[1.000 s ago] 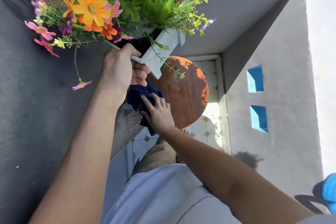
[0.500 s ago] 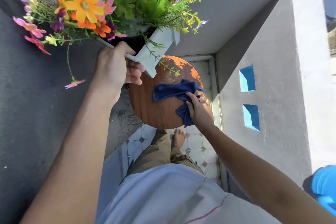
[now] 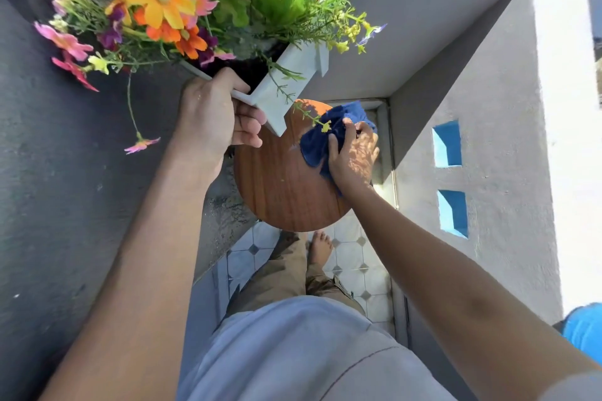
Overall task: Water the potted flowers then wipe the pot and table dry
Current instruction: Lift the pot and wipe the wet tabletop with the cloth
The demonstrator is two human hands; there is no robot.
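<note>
My left hand [image 3: 215,117] grips the rim of a white square pot [image 3: 286,75] and holds it lifted above the round wooden table [image 3: 280,185]. Orange, pink and yellow flowers [image 3: 163,0] spill out of the pot towards the upper left. My right hand [image 3: 353,156] presses a dark blue cloth [image 3: 321,140] onto the far right part of the tabletop. A thin wet streak shows on the wood just left of the cloth. The pot's underside is hidden.
A dark grey wall [image 3: 65,205] runs along the left, a light grey wall [image 3: 488,107] with two blue openings along the right. Below the table are pale floor tiles [image 3: 351,257], my bare foot [image 3: 321,246] and trouser leg. Something blue [image 3: 583,329] sits at the right edge.
My right hand has carried the cloth from the near left edge of the table, under the pot, across to the far right part. My left hand keeps the pot raised.
</note>
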